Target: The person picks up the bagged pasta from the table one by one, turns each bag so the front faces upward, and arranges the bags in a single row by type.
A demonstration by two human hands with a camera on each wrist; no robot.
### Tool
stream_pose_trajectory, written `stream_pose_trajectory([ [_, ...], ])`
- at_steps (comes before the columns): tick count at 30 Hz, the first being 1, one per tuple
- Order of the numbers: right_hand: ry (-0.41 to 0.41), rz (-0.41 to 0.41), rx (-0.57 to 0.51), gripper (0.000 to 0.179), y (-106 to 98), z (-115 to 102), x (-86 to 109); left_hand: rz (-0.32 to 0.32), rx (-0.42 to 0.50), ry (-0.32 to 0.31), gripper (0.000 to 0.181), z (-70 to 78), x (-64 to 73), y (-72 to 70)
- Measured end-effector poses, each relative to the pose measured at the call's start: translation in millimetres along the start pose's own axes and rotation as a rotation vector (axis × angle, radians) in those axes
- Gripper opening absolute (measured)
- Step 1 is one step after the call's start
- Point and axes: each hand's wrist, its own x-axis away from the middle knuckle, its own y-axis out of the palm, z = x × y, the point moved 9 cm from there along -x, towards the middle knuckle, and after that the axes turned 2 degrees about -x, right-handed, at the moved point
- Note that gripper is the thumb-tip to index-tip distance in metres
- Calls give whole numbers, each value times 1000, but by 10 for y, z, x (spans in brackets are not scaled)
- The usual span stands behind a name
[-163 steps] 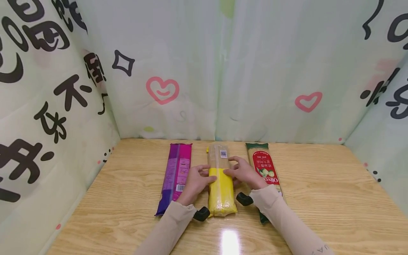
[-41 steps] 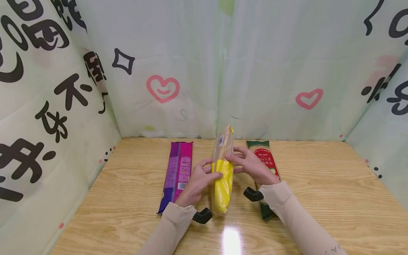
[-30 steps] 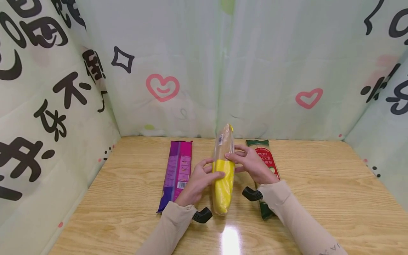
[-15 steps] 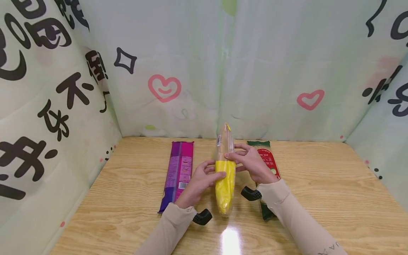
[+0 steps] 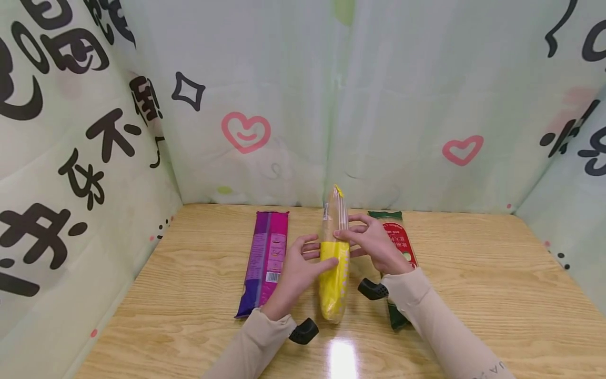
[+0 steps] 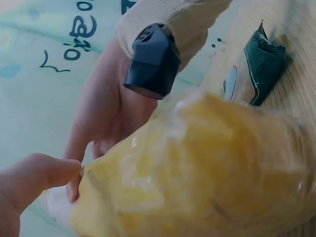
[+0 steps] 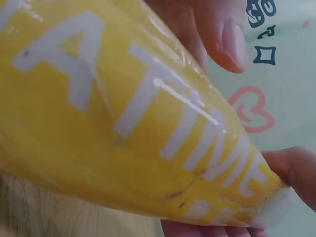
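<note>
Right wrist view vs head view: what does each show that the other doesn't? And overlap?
Right wrist only: large readable white letters, including "TIME", on the yellow package.

Head only: the purple-and-pink package to the left, the green-ended package with a red label to the right, the beige sleeves and the black wrist devices.

Both: the yellow package, parts of the left hand and right hand, the wooden tabletop and the patterned curtain with a pink heart.
</note>
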Motion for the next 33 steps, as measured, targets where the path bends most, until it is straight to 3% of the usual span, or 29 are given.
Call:
stream_pose_trajectory([
  [6,3,21,-2,58,15,-19,-4,27,-60,41,68,44,24,15],
  [20,-15,67,46,58,26,-73,35,42,-122,71,68,80,42,53],
  [33,-26,74,77,63,33,-123,44,36,-54,34,66,48,20,42],
])
